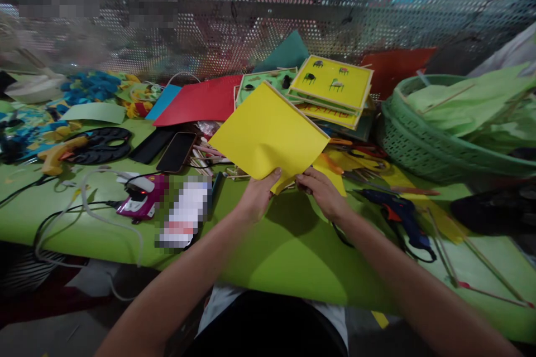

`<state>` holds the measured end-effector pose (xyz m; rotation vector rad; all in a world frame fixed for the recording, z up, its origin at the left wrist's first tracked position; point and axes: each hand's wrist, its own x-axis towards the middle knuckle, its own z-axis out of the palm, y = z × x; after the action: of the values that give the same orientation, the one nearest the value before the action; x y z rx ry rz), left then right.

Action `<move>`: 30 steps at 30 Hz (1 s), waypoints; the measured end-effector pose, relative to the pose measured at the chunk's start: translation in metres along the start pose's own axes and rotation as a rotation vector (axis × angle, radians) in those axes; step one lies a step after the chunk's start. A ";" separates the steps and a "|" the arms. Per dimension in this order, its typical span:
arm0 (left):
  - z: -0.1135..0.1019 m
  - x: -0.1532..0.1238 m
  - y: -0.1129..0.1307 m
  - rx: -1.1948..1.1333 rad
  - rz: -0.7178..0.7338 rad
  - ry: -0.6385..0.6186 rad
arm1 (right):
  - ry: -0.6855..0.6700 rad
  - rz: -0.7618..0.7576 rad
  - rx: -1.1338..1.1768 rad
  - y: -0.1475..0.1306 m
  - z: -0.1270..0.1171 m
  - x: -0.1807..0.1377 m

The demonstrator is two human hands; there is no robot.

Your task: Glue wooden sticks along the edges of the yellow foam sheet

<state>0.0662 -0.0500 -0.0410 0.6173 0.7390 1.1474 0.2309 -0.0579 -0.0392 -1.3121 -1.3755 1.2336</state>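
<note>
A square yellow foam-like sheet (272, 128) is held up above the table, with a thin pale stick along its upper right edge. My left hand (259, 195) pinches its lower edge, thumb on the front face, and the sheet buckles there. Close by, my right hand (316, 187) has its fingers closed at the lower right edge of the same sheet. The fingertips of both hands are partly hidden. Behind the sheet lie framed yellow boards (330, 83) with small insect-like figures, stacked on a green one.
To the right are a blue glue gun (402, 212), thin sticks (489, 265) and a green basket (419, 145) with green sheets. Phones (178, 152), a purple device (144, 198) with cables and a yellow glue gun (58, 153) lie left. Perforated metal (234, 8) stands behind.
</note>
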 end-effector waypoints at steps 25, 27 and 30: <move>0.002 0.000 0.000 -0.040 -0.036 0.030 | 0.034 0.013 0.050 -0.004 0.004 -0.002; 0.002 0.001 0.000 -0.035 -0.040 0.037 | 0.026 0.011 0.038 -0.002 0.003 0.000; 0.002 0.001 -0.002 -0.026 -0.052 0.053 | 0.037 0.004 0.026 0.001 0.002 0.001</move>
<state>0.0686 -0.0496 -0.0413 0.5446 0.7795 1.1273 0.2288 -0.0572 -0.0410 -1.3140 -1.3270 1.2208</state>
